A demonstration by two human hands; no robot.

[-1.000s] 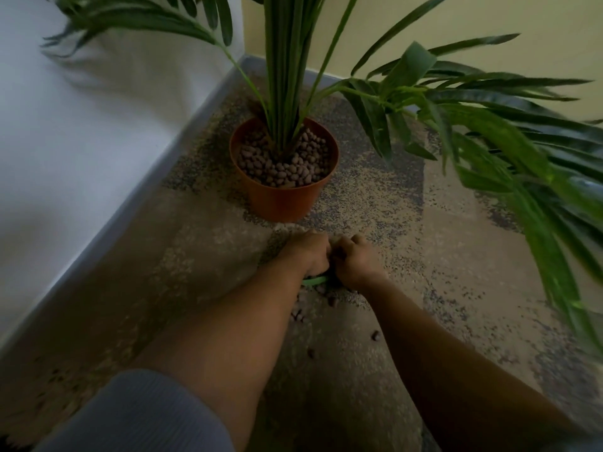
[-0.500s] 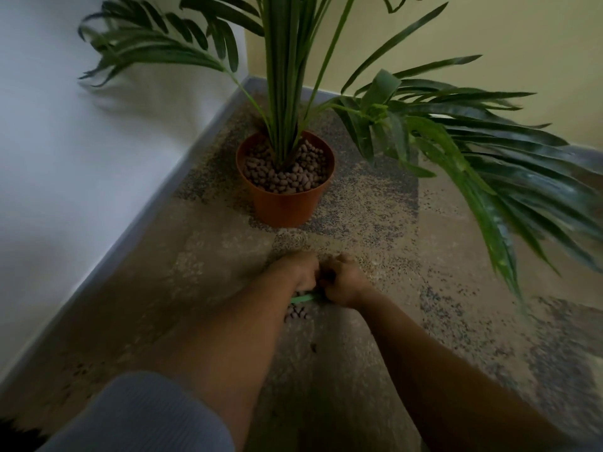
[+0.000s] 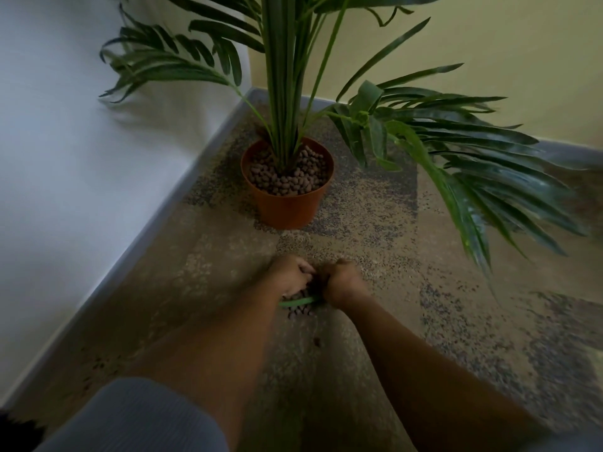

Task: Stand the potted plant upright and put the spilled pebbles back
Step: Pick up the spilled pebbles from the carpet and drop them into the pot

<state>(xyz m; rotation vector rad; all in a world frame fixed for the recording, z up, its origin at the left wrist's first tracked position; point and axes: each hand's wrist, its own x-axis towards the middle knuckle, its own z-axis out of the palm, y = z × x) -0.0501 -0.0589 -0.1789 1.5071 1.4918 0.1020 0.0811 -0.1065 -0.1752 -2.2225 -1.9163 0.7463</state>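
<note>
Nearest, at six o'clock, a grey ribbed sleeve. Past it, both hands meet on the speckled floor: left hand and right hand curl inward, cupping a small heap of brown spilled pebbles beside a thin green strip. At twelve o'clock, the terracotta-orange plastic potted plant stands upright, filled with pebbles.

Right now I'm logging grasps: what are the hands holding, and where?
Left hand and right hand are cupped together around spilled pebbles on the floor; whether either grips the green strip cannot be told.
</note>
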